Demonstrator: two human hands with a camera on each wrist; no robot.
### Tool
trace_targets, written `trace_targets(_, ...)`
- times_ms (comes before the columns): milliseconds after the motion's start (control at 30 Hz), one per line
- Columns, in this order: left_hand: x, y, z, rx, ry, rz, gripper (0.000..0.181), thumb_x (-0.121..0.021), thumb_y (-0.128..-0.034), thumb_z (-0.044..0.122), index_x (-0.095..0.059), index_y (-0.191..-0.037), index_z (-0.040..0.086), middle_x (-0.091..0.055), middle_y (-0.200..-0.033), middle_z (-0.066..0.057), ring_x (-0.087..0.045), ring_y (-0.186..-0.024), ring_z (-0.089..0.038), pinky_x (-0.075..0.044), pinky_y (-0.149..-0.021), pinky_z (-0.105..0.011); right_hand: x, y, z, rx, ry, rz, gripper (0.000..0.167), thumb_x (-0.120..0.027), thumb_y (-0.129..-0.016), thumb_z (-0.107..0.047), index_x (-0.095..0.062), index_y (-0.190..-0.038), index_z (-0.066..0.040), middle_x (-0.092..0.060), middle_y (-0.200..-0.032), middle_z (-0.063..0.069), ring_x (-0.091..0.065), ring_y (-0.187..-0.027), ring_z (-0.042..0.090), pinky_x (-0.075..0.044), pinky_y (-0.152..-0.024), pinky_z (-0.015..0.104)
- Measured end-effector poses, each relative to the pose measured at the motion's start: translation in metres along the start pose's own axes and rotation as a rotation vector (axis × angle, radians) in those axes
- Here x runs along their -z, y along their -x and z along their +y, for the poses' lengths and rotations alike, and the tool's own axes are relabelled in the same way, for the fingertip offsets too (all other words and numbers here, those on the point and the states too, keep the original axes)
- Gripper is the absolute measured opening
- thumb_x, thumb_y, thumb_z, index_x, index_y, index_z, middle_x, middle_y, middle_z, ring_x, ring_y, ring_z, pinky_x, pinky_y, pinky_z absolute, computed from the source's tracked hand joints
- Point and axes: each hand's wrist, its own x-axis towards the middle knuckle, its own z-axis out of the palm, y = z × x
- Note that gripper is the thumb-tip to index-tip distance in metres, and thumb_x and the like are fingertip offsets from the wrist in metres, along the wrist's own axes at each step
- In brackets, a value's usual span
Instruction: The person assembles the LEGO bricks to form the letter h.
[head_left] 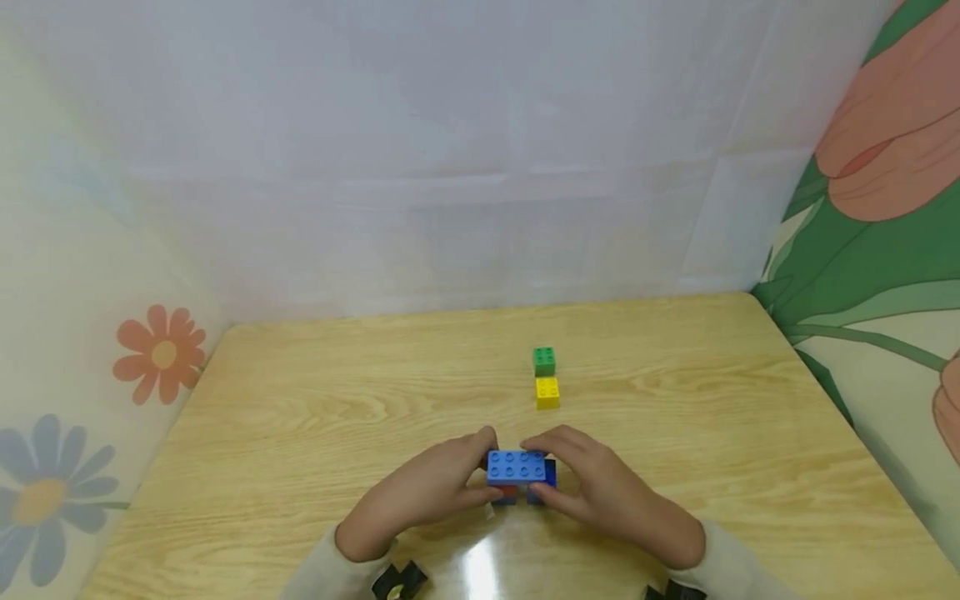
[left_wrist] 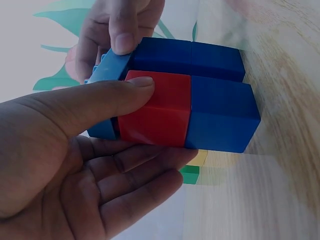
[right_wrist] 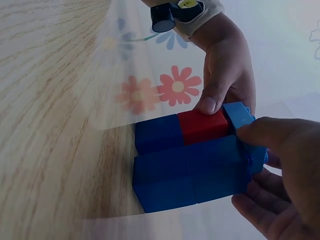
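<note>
A light blue eight-stud brick [head_left: 516, 468] lies across the tops of two short stacks. One stack is a red brick [left_wrist: 159, 107] on a blue brick [left_wrist: 224, 114]; beside it stand two dark blue bricks [right_wrist: 192, 172], one on the other. My left hand [head_left: 438, 482] pinches the red brick's stack, thumb on the red face and fingers behind. My right hand [head_left: 603, 487] grips the light blue brick at its right end, thumb at the near side and fingers at the far side. A thin dark gap shows under the light blue brick in the right wrist view.
Beyond the hands, a yellow brick [head_left: 547, 393] stands on the wooden table [head_left: 337, 375], with a green brick [head_left: 543, 361] just behind it. A white sheet hangs at the table's back edge, and flower-printed cloths hang on both sides.
</note>
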Motion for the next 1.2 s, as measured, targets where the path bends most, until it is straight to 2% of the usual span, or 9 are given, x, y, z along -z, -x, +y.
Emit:
trace_targets(233,0.0010,-0.0006,0.0017,0.036,-0.001,-0.016,0.031,-0.074,-0.0880,0.030,-0.049,-0.102,0.018,-0.067,-0.099,0.004,-0.061,-0.086,-0.005,-0.051,-0.070,-0.023,0.0017,0.0013,0.0041,-0.003,0.029,-0.026,0.053,-0.073,-0.089,-0.031,-0.052,-0.135,-0.018,-0.059,-0.123,-0.004,-0.057,-0.108,0.009,-0.052,-0.089,0.030)
trace_targets(567,-0.0001,-0.0003,-0.0001,0.029,0.010,-0.010,0.030,-0.074,-0.0881,0.031,-0.050,-0.102,0.019,-0.067,-0.099,0.004,-0.061,-0.086,-0.005,-0.050,-0.069,-0.022,0.0046,0.0013,0.0050,-0.009,0.020,-0.072,0.051,-0.074,-0.088,-0.025,-0.053,-0.134,-0.020,-0.058,-0.120,-0.008,-0.057,-0.107,0.007,-0.052,-0.089,0.027)
trace_targets(1200,-0.0013,-0.0015,0.0001,0.048,-0.003,-0.013,0.031,-0.075,-0.0875,0.030,-0.050,-0.102,0.018,-0.067,-0.099,0.003,-0.063,-0.088,-0.008,-0.051,-0.070,-0.023,-0.0006,0.0021,0.0058,0.053,0.095,0.001,0.043,-0.073,-0.090,-0.026,-0.059,-0.128,-0.015,-0.057,-0.121,-0.006,-0.055,-0.111,0.009,-0.050,-0.091,0.025)
